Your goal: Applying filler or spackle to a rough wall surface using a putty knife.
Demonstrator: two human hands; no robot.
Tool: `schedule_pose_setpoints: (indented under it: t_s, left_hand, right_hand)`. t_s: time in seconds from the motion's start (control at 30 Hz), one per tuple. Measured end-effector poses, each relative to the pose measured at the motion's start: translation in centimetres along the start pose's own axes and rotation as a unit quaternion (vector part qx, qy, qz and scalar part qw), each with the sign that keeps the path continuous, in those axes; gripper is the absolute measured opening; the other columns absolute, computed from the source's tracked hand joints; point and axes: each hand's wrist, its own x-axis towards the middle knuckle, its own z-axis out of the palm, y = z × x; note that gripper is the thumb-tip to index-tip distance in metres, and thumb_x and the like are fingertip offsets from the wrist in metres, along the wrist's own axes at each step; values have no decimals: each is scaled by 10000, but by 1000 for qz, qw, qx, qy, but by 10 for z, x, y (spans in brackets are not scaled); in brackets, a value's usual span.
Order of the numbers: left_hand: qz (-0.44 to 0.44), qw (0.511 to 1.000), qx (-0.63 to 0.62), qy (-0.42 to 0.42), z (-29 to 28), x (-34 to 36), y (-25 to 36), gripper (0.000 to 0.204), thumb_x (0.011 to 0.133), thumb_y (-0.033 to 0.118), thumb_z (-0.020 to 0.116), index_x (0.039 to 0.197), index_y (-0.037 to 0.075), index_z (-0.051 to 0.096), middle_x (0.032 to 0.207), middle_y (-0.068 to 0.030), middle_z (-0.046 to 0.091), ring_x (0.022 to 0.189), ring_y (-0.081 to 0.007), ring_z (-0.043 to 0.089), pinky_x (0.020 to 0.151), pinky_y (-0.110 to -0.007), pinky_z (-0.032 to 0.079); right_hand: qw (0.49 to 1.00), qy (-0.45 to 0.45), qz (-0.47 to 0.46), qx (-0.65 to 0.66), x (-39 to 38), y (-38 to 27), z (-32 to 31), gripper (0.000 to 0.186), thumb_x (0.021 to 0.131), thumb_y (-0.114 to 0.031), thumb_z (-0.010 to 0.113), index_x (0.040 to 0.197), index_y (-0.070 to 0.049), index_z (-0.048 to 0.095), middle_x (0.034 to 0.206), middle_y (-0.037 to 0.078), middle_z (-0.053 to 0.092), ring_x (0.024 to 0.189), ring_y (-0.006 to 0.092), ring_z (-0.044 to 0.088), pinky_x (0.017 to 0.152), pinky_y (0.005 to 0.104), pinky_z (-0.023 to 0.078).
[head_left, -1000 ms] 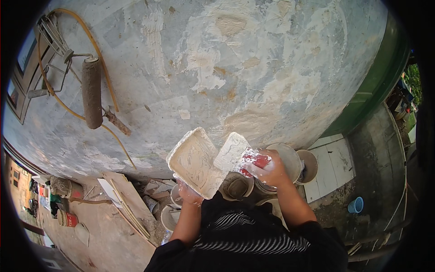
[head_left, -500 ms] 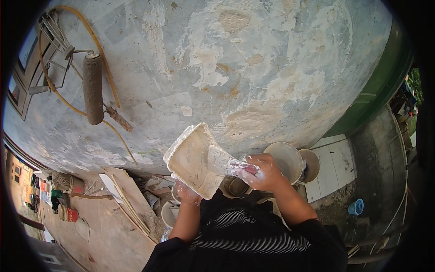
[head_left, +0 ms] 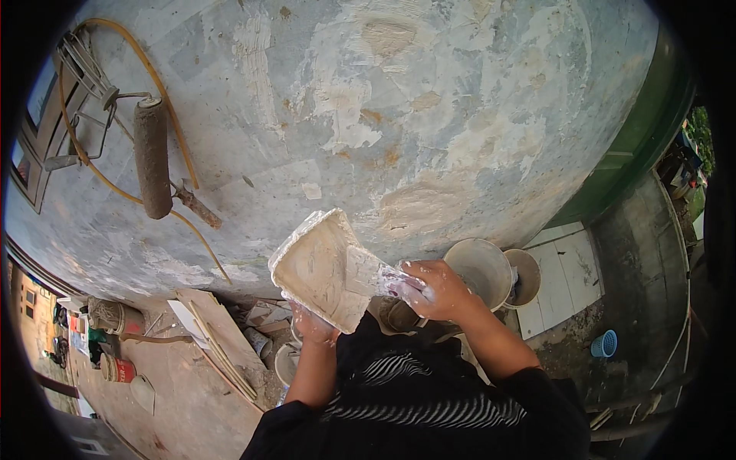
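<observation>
A putty-crusted, roughly rectangular tray (head_left: 310, 261) is tilted up in front of my body. My left hand (head_left: 310, 323) grips it from beneath at its lower edge; most of those fingers are hidden behind it. In my right hand (head_left: 438, 289), smeared with white putty, is the handle of a putty knife (head_left: 362, 272). Its broad, coated blade lies inside the tray against the right side. Beyond both hands rises the wall (head_left: 429, 146), grey-blue with uneven patches of white and beige putty.
Paint rollers, one with a grey sleeve (head_left: 153, 157), and a yellow hose (head_left: 178, 130) hang on the wall at left. Two buckets (head_left: 477, 268) stand right of my hands. Boards (head_left: 218, 337) lie at lower left. A blue basket (head_left: 604, 344) sits at right, below a green door (head_left: 613, 180).
My right hand and the putty knife have shifted slightly left, with the blade further into the tray. The tray and my left hand have also moved a little left.
</observation>
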Motion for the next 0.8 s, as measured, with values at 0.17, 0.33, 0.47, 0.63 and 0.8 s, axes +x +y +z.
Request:
schedule_pose_setpoints:
  t_s: [0.17,0.33,0.47,0.63,0.8]
  left_hand:
    - [37,994,-34,-95,-24,2,-6,709,878,568,367,1406,119,214,1425,-112,284,1289,-333,299,1049,-499,261]
    - [20,991,-107,-82,-35,2,-13,677,894,534,355,1404,111,217,1430,-114,272,1293,-330,292,1049,-504,258]
    - [29,991,-85,-100,-25,7,-14,684,889,541,350,1403,110,215,1430,-112,269,1294,-326,293,1046,-499,266]
    - [11,997,-81,-12,-6,11,-13,748,857,595,355,1408,115,197,1431,-103,267,1299,-317,291,1047,-490,271]
    - [79,995,-58,-27,-1,8,-19,780,844,619,354,1414,118,176,1442,-94,244,1309,-308,276,1052,-479,267]
  right_hand:
    - [998,0,58,3,-3,-3,3,343,781,-169,623,1003,88,585,835,253,619,736,389,611,696,382,492]
    - [995,13,96,14,-7,-5,5,369,792,-176,613,1036,96,567,797,257,611,722,389,612,690,383,486]
    - [992,10,123,14,-7,-7,6,377,795,-173,604,1055,96,557,804,264,609,734,395,611,697,390,483]
    - [991,21,132,13,-5,-9,9,391,787,-178,606,1062,95,553,845,277,606,770,411,604,718,401,480]
    - [986,11,163,10,-5,-14,8,386,784,-184,605,1057,86,559,870,277,607,786,415,601,729,409,479]
